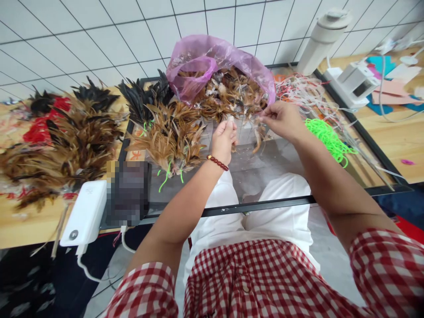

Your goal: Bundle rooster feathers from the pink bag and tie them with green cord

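Note:
My left hand [224, 139], with a red bead bracelet on its wrist, is closed with the thumb against the curled fingers. What it holds, if anything, is too small to make out. To its right, the fingertips of my right hand [283, 120] pinch together at a small brown feather [259, 136] that hangs below them. Just beyond both hands, a pink plastic bag [228, 46] lies open with a heap of brown feathers [228, 90] spilling out. Left of my left hand lies a pile of brown feather bunches [172, 137] with bright green ties.
A white power bank [85, 212] lies at the left beside more feathers [82, 132] and red string [49, 121]. Green cord [327, 139] and pale strings [304, 90] lie right. A white bottle [323, 42] and a white charger [356, 81] stand at the back right.

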Demonstrator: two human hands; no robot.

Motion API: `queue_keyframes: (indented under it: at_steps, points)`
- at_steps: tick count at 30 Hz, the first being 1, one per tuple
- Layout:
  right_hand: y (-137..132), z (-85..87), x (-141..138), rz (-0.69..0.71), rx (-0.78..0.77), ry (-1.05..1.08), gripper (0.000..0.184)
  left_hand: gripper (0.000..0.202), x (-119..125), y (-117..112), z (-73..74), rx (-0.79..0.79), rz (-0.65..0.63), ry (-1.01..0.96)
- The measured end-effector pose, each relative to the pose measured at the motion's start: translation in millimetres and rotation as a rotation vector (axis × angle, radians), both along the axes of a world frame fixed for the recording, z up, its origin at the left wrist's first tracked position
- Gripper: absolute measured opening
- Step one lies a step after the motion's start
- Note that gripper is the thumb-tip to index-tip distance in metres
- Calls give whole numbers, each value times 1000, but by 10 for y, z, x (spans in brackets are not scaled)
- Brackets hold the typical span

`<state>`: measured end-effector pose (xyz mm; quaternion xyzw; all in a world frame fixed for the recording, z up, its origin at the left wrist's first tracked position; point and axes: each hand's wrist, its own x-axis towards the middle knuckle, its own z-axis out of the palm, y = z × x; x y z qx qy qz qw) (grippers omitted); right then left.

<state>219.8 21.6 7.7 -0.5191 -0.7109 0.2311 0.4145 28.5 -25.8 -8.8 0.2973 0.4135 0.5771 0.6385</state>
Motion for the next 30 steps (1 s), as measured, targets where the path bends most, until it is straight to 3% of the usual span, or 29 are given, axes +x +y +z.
queue_keyframes:
  at_steps: [6,10,12,15,19,24,30]
  points:
    - [-26,-20,109,133,-160,-359,23,36,-45,58,-43,-14,44,-29]
    - [-99,43,-9,102,-318,-583,31,37,-37,58,-32,-11,51,-44]
    - [-143,82,-87,132,-316,-466,28,38,-31,53,-22,-16,53,-40]
    - [-235,126,-225,210,-231,-105,26,37,-15,45,-16,-12,63,-29]
    - [-360,117,-417,238,-134,218,33,33,32,50,-39,10,86,-16]
    - [-414,40,-533,260,-154,232,41,23,86,62,-87,38,131,-4]
    - [-385,-21,-532,244,-194,237,41,21,97,33,-86,58,92,-14]
